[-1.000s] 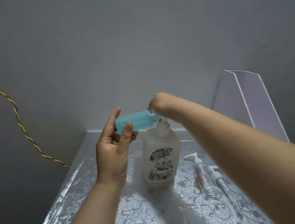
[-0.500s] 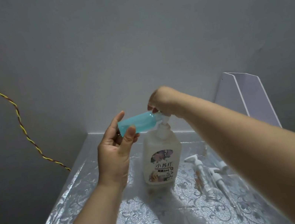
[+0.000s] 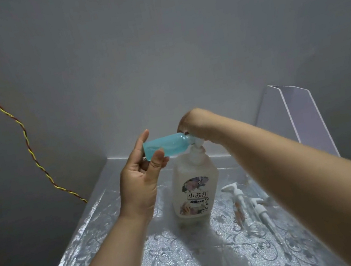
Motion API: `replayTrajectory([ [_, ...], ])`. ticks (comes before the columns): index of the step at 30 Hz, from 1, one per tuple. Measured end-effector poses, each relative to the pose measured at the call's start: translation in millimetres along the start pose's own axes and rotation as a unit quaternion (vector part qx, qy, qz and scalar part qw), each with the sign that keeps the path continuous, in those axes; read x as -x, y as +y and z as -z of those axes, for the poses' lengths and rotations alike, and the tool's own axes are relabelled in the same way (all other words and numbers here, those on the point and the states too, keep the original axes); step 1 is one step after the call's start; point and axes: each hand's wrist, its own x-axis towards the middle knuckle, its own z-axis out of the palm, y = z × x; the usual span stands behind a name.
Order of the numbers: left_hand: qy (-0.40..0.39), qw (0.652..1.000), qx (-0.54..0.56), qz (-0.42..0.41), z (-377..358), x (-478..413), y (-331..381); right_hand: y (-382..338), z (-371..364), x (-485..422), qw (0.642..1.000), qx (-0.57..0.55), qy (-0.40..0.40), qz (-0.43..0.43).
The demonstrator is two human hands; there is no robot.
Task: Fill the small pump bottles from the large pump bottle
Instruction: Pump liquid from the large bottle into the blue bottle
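Note:
My left hand [image 3: 139, 180] grips a small teal bottle [image 3: 166, 146], tipped on its side with its mouth against the white pump spout of the large bottle. The large translucent white pump bottle [image 3: 194, 190], with a flowered label, stands upright on the silver patterned table [image 3: 111, 255]. My right hand [image 3: 192, 123] is closed over the top of the large bottle's pump head [image 3: 196, 146], which it mostly hides. The teal bottle holds some liquid.
Right of the large bottle stands a small clear pump bottle [image 3: 239, 208], beside it a loose white pump head with its tube [image 3: 262, 213]. A clear acrylic stand [image 3: 299, 116] is at the back right. A twisted yellow-red wire [image 3: 3, 110] hangs along the left wall.
My right hand has risen slightly on the pump head. The teal bottle has stayed at the spout, its base tilting a little upward in my left hand.

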Motion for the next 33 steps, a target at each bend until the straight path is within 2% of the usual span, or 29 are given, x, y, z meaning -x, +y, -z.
replayTrajectory([
  [3,-0.003,1.0,-0.004,-0.003,1,0,0,1,4,0,0.997,-0.059,0.04,0.016],
  [5,0.001,1.0,-0.003,-0.004,3,-1,-1,1,-1,-6,1.0,0.018,-0.009,0.011],
  [7,0.006,1.0,-0.007,-0.004,3,-2,-1,1,-7,-8,0.999,0.033,-0.018,-0.016],
  [9,0.009,1.0,-0.001,-0.004,2,-2,-3,4,-12,-13,0.998,0.056,0.001,-0.003],
  [11,0.013,1.0,0.006,-0.002,1,-1,-4,5,-15,-11,0.999,0.028,0.037,0.0],
  [19,0.006,1.0,0.001,-0.002,-1,1,0,3,-2,-8,0.995,0.057,0.073,0.04],
  [25,0.012,1.0,-0.01,-0.013,1,0,-2,3,-10,-12,0.995,0.095,0.019,0.033],
  [29,0.016,1.0,0.003,0.002,0,3,-5,7,-13,-13,0.992,0.119,0.019,0.03],
  [33,0.015,1.0,0.023,0.015,0,4,-4,10,-14,-18,0.99,0.119,0.055,0.048],
])
